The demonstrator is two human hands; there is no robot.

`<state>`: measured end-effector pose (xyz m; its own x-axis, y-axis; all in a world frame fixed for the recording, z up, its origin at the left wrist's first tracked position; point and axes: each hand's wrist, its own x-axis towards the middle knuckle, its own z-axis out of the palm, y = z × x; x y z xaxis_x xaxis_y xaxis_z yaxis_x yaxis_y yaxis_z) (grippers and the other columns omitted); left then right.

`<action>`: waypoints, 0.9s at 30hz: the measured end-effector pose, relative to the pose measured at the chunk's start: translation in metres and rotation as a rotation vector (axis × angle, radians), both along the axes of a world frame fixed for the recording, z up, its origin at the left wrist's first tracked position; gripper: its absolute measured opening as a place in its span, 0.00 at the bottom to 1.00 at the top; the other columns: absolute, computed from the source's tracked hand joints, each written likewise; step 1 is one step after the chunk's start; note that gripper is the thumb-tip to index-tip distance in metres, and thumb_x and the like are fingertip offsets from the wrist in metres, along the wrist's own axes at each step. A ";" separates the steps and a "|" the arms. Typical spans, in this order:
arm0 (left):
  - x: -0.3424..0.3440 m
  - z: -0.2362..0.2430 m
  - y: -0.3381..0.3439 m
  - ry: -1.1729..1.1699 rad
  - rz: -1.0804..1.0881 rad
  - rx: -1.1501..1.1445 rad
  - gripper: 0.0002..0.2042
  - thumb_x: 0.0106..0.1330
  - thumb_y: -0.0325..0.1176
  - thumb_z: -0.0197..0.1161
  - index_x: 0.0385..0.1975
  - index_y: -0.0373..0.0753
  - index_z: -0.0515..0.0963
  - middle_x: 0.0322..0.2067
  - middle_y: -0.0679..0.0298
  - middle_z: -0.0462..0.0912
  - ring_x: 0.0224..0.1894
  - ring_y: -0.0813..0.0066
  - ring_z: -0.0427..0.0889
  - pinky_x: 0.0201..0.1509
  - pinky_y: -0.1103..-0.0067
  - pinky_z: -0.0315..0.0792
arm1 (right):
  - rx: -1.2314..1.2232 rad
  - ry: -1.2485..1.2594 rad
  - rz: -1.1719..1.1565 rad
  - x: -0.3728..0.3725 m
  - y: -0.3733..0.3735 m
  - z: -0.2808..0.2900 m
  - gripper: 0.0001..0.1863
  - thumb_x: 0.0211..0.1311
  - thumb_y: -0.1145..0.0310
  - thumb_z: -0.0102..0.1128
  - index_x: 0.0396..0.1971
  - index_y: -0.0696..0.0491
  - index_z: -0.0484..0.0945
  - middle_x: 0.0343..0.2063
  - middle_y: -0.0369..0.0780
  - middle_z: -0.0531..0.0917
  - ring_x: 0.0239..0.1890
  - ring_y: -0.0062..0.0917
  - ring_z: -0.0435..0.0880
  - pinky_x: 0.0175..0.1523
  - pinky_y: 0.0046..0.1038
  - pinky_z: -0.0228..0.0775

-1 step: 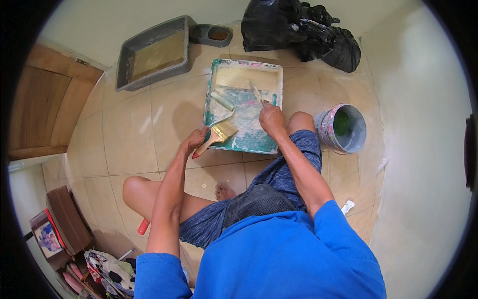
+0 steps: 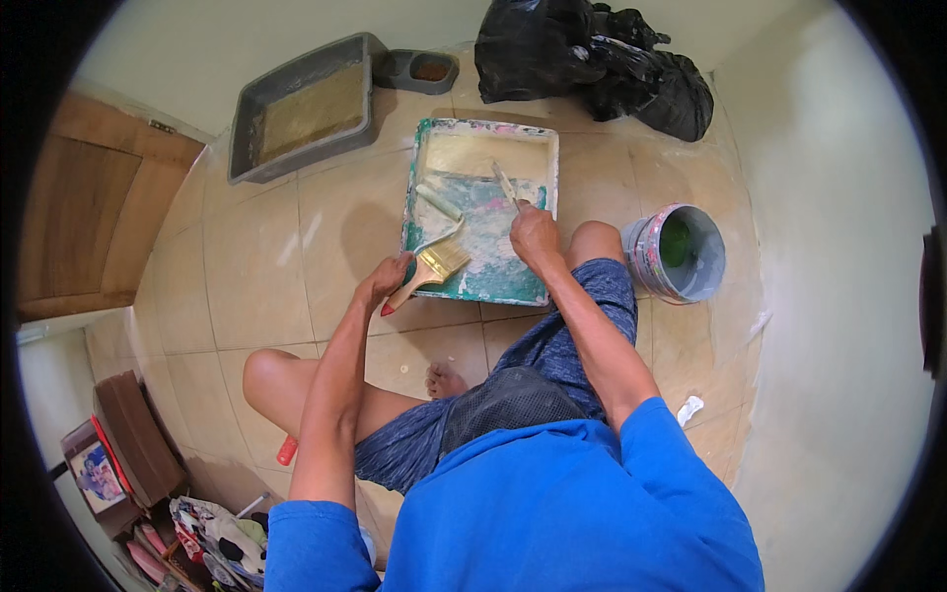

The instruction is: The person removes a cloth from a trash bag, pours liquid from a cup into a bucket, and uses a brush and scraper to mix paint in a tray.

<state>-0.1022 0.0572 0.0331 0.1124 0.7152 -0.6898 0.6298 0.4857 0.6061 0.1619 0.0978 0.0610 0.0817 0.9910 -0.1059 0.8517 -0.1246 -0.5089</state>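
In the head view, a paint tray [image 2: 552, 215] smeared green and white lies on the floor, cream paint at its far end. My left hand [image 2: 385, 277] is closed at the tray's left edge, where the wire of a small paint roller [image 2: 440, 201] runs into my fingers. The roller's sleeve lies inside the tray. A wide paintbrush [image 2: 440, 261] rests by that hand, bristles over the tray, its wooden handle sticking out past the rim. My right hand [image 2: 534, 235] grips a narrow paint-smeared tool [image 2: 504, 183], pointed at the paint; its exact kind is unclear.
A bucket [image 2: 646, 254] with something green inside stands right of my knee. Beyond the tray are a grey litter box [image 2: 373, 109], a double bowl [image 2: 397, 69] and black plastic bags [image 2: 538, 54]. A wooden door [image 2: 89, 207] stands at left; a wall runs along the right.
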 end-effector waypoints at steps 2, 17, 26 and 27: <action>-0.018 -0.031 -0.008 -0.077 -0.022 0.289 0.28 0.64 0.50 0.37 0.37 0.24 0.70 0.30 0.50 0.75 0.35 0.63 0.73 0.44 0.74 0.65 | -0.029 0.042 0.000 -0.014 -0.002 0.006 0.17 0.51 0.71 0.40 0.40 0.53 0.74 0.28 0.54 0.77 0.33 0.48 0.76 0.39 0.42 0.68; -0.005 -0.035 -0.007 -0.044 -0.154 0.414 0.25 0.66 0.48 0.34 0.37 0.28 0.69 0.33 0.44 0.74 0.38 0.50 0.71 0.44 0.69 0.64 | -0.070 0.082 -0.126 -0.010 -0.009 0.001 0.17 0.52 0.71 0.39 0.40 0.56 0.73 0.28 0.56 0.77 0.34 0.48 0.77 0.40 0.42 0.68; -0.023 -0.031 0.010 -0.048 -0.214 0.378 0.25 0.65 0.48 0.35 0.35 0.27 0.68 0.31 0.42 0.74 0.36 0.47 0.71 0.43 0.68 0.63 | -0.110 0.018 -0.213 -0.030 -0.011 0.012 0.15 0.54 0.71 0.38 0.36 0.59 0.73 0.28 0.55 0.77 0.33 0.47 0.77 0.40 0.42 0.68; -0.025 -0.034 0.013 -0.058 -0.230 0.397 0.25 0.66 0.48 0.34 0.33 0.27 0.69 0.29 0.43 0.74 0.33 0.48 0.71 0.42 0.68 0.63 | -0.124 0.004 -0.214 -0.031 -0.009 0.010 0.15 0.54 0.71 0.38 0.36 0.59 0.73 0.28 0.55 0.77 0.33 0.47 0.77 0.40 0.42 0.68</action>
